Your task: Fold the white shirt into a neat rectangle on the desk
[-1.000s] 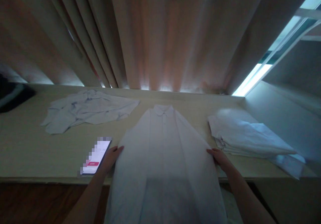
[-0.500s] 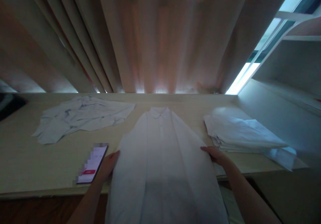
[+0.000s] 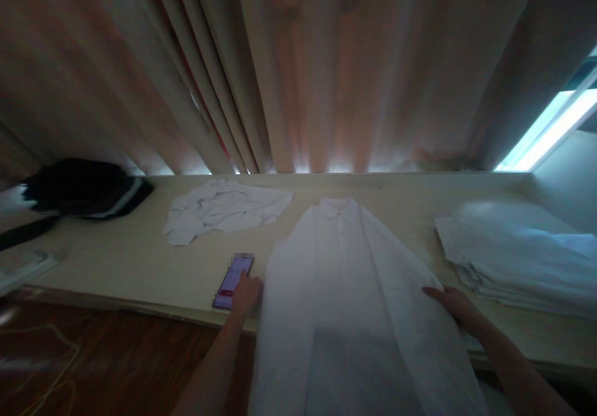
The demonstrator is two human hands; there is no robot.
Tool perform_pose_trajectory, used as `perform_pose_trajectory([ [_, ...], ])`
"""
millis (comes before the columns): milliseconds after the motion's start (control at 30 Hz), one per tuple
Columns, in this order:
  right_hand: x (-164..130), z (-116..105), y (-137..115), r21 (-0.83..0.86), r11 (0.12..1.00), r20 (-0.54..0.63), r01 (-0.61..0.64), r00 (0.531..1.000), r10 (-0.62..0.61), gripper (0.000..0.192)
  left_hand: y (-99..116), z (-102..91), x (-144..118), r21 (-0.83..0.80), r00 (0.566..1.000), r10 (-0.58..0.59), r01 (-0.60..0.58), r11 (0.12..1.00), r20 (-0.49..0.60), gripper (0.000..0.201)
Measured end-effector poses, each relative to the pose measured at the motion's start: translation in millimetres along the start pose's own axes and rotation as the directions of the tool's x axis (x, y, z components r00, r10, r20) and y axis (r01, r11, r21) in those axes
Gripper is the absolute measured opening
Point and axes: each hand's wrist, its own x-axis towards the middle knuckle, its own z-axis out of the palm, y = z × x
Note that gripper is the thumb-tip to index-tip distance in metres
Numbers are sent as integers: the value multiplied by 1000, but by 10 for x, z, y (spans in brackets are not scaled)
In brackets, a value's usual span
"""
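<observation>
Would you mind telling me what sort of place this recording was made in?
Probably a bedroom or similar room in a home, used for folding laundry: long curtains hang behind a pale wooden counter, where a white shirt lies spread beside a folded stack of clothes.

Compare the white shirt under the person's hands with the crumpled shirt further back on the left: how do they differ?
The white shirt lies spread flat, collar away from the person, its lower part hanging over the table edge; the crumpled shirt is bunched and wholly on the table. The left hand and right hand rest at the white shirt's sides; nothing touches the crumpled shirt. The white shirt looks larger. Both are pale fabric.
</observation>
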Motion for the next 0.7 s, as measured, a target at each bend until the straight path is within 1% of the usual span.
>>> perform_pose_trajectory([
  [67, 17, 2, -10, -41, 999, -36, 16, 999, -18, 33, 13, -7, 4, 4, 999, -24, 24, 1000, -21, 40],
  [133, 20, 4, -54, -104, 994, -99, 34, 994, -44, 29, 34, -2, -23, -1, 999, -32, 32, 1000, -31, 38],
  [200, 7, 5, -126, -162, 986, -157, 37, 986, -63, 24, 55, 15, -74, -12, 999, -39, 39, 999, -27, 35],
  [267, -24, 8, -206, -195, 979, -184, 50, 979, -86, 19, 80, 34, -127, -29, 999, -44, 43, 999, -5, 33],
  [400, -106, 32, -305, -159, 984, -167, 83, 980, -109, 15, 172, 31, -148, -103, 995, -15, 26, 994, 103, 34],
  [467, -143, 46, -304, -126, 989, -174, 73, 980, -95, 20, 238, 7, -106, -155, 983, 20, 8, 988, 180, 35],
  [567, -197, 54, -261, -64, 996, -158, 58, 985, -67, 30, 332, -31, -38, -231, 955, 68, 0, 973, 288, 32],
  [633, -227, 51, -224, -27, 999, -134, 45, 990, -48, 34, 370, -45, -18, -276, 940, 82, 14, 961, 333, 29],
  [700, -235, 47, -186, -3, 999, -113, 40, 993, -40, 36, 379, -45, -17, -314, 936, 80, 34, 949, 343, 27],
])
